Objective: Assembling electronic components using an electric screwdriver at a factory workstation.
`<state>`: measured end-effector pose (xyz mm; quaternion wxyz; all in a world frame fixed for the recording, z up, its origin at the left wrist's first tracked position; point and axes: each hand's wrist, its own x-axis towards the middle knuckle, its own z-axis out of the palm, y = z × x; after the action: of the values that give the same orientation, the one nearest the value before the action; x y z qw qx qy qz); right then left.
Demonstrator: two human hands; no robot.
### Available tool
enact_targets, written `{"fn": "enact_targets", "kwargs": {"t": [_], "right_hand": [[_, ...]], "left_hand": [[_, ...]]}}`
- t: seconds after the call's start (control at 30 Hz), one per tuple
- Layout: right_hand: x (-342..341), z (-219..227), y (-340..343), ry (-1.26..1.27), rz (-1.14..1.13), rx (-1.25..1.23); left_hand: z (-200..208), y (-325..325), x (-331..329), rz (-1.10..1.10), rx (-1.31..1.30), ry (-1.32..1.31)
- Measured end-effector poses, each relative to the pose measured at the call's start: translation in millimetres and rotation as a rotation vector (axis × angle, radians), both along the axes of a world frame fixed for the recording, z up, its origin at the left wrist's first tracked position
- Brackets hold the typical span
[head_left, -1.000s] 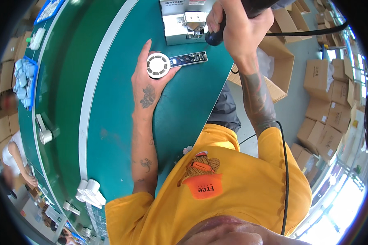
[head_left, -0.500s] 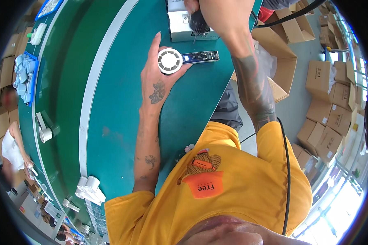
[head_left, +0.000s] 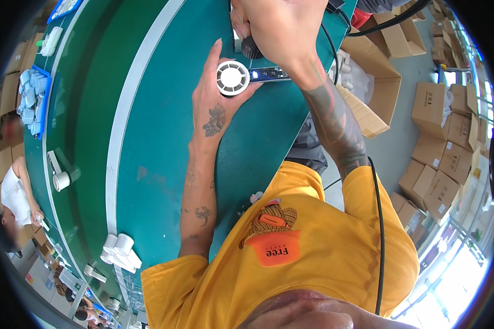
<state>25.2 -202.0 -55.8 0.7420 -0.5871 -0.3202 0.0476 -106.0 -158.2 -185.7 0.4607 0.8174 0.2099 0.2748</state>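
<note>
Near the view's 12 o'clock, the left hand (head_left: 212,101) is grasping a white fan (head_left: 233,78) over the worktop (head_left: 258,126); its circuit board (head_left: 268,73) is pointing toward 3 o'clock. At the fan's 1 o'clock, the right hand (head_left: 282,33) is clenching a dark tool (head_left: 251,49). White units (head_left: 122,251) are lying toward 8 o'clock.
</note>
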Motion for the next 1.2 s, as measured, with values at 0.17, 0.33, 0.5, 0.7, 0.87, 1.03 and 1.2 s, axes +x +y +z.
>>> {"fn": "enact_targets", "kwargs": {"t": [0.17,0.33,0.5,0.7,0.87,1.03,1.2], "right_hand": [[-4.4,-8.2,-4.1,-0.127,-0.07,0.019],[-7.6,-7.5,-12.1,-0.059,-0.083,0.023],[5.2,14.8,-16.0,-0.074,-0.096,0.062],[33.3,40.4,-1.2,-0.17,-0.178,0.109],[35.0,24.5,6.3,-0.153,-0.201,0.062],[0.0,45.5,-20.2,0.187,0.002,-0.038],[-3.6,7.7,-10.2,-0.098,-0.001,0.065]], "left_hand": [[-2.8,-0.4,-0.5,0.007,0.021,-0.032],[-1.9,-0.4,0.2,0.002,0.031,-0.04],[6.9,-3.6,1.9,-0.009,-0.021,0.009],[10.4,-3.0,0.0,-0.006,-0.066,0.042],[3.5,-0.7,-5.0,0.015,-0.046,0.045],[8.6,-4.6,1.1,-0.009,-0.065,0.032],[1.5,-2.7,1.8,-0.005,-0.029,-0.01]]}}
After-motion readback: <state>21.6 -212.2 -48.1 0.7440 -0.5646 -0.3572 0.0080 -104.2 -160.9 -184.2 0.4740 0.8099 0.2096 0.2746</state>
